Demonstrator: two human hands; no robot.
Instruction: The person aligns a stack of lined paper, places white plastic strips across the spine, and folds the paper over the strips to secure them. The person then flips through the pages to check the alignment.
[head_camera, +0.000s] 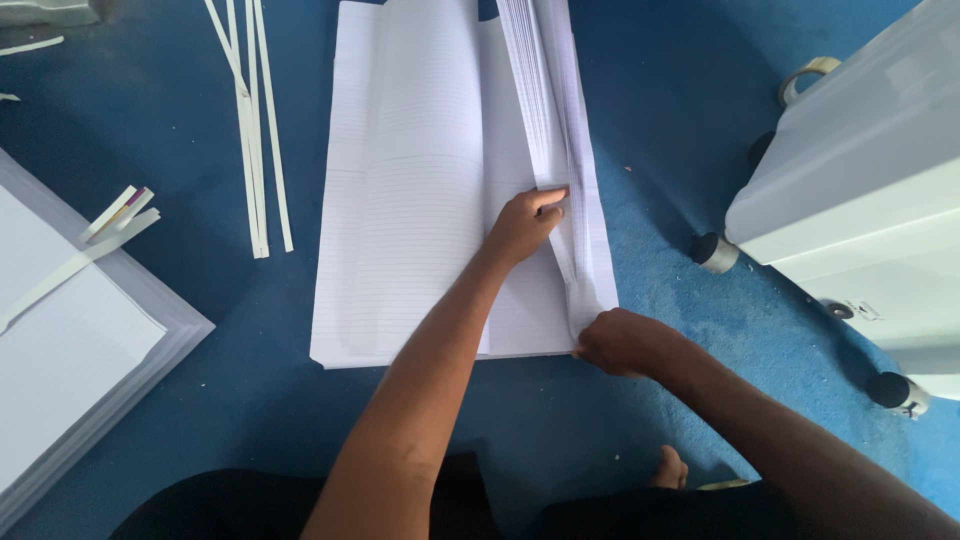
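Left hand (522, 225) fingers press flat on lined sheets (420, 200), frame centre. Right hand (625, 342) pinches the stack's lower right corner.

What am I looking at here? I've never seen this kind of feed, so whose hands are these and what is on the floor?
There is one picture, from a camera on a person's head, looking down at their bare hands. The left hand presses on a raised fold of sheets in a stack of ruled paper lying on blue carpet. The right hand pinches that fold's near corner. Thin paper strips lie at the left, another paper stack further left, and a white wheeled cabinet stands at the right.
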